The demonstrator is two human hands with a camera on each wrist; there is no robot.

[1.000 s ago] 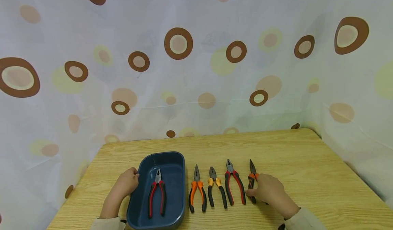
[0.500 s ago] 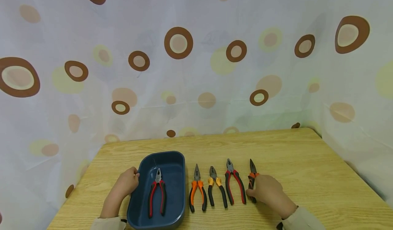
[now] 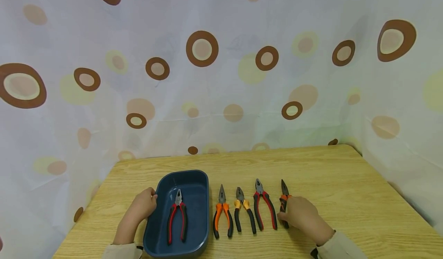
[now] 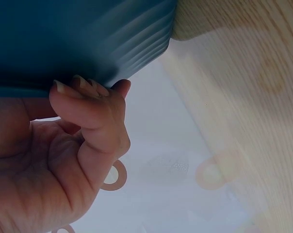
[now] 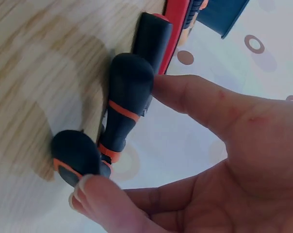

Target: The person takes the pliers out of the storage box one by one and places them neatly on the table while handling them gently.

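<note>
My left hand (image 3: pixel 143 204) grips the left rim of a dark blue plastic tray (image 3: pixel 198 209); in the left wrist view its fingers (image 4: pixel 83 107) are curled up against the tray's edge. Inside the tray lies a pair of red-and-black combination pliers (image 3: pixel 178 213), nose pointing away. At the right end of a row of pliers, my right hand (image 3: pixel 303 215) holds orange-and-black long-nose pliers (image 3: pixel 285 190) by the handles. The right wrist view has the thumb (image 5: pixel 180 92) against one black handle (image 5: pixel 129 82) and fingertips on the other, the handles spread. The hand covers much of them in the head view.
Between tray and right hand, orange long-nose pliers (image 3: pixel 222 209), yellow-and-black pliers (image 3: pixel 240 205) and red-and-black combination pliers (image 3: pixel 262 201) lie side by side on the wooden table (image 3: pixel 332 174). A patterned curtain (image 3: pixel 221 86) hangs behind the table and along its sides.
The right hand has drawn in slightly to the left, and the right handle's tip seen below it a second ago is now hidden. The left hand and tray stay put.
</note>
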